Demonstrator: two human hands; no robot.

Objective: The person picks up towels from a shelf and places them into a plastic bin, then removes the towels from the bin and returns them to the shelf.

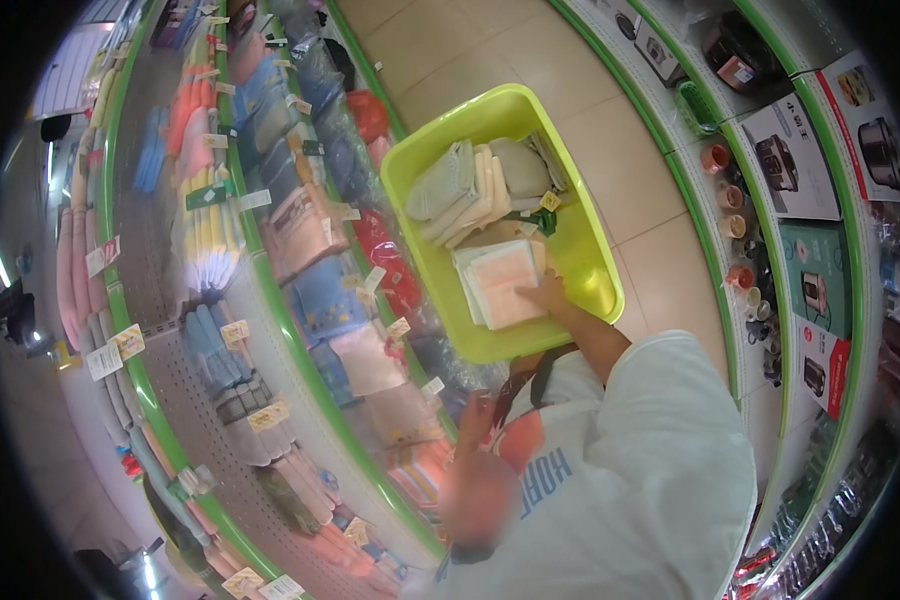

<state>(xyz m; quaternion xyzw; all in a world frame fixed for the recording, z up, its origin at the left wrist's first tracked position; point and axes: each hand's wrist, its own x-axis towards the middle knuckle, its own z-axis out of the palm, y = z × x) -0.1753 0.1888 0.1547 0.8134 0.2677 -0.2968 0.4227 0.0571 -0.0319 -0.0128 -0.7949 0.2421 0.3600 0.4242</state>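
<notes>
A yellow-green plastic tub (603, 250) stands on the aisle floor with folded towels inside. At the tub's near end, my right hand (542, 294) has its fingers closed over the right edge of a pale pink folded towel (502, 277). That towel lies on a white folded one. Farther back in the tub are grey folded towels (443, 182), a cream stack (485, 190) and a dark green tag (542, 219). Near the towel shelf, outside the tub, my left hand (477, 415) is raised; its fingers are blurred and partly hidden.
Green-edged shelves on the left hold folded towels (330, 298) in many colours, with price tags along the edges. On the right, shelves carry boxed cookers (778, 158), small cups (730, 196) and a green basket (695, 108). Tiled floor (660, 268) runs between them.
</notes>
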